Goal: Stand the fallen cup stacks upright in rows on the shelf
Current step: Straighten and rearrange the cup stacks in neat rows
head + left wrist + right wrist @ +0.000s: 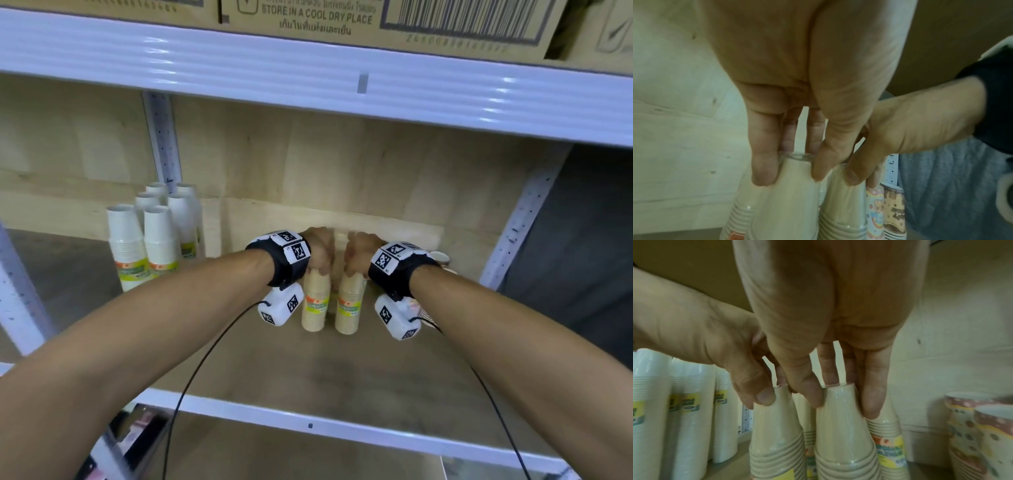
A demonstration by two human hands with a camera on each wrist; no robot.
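Observation:
Two beige cup stacks in clear wrap stand upright side by side in the middle of the wooden shelf [308, 370]. My left hand [320, 255] grips the top of the left beige stack [315, 301] from above; the left wrist view shows my fingers [764, 170] and thumb curled round its narrow end [789, 191]. My right hand [356, 257] grips the top of the right beige stack [350, 305] the same way, fingers [871, 402] and thumb pinching its tip [840, 426]. More beige stacks [887, 431] stand just behind.
Several white cup stacks [150, 240] stand in rows at the shelf's left, beside a metal upright [164, 144]. Patterned cup stacks [972, 426] are on the right, behind my right wrist. The upper shelf beam [308, 75] with cardboard boxes hangs overhead.

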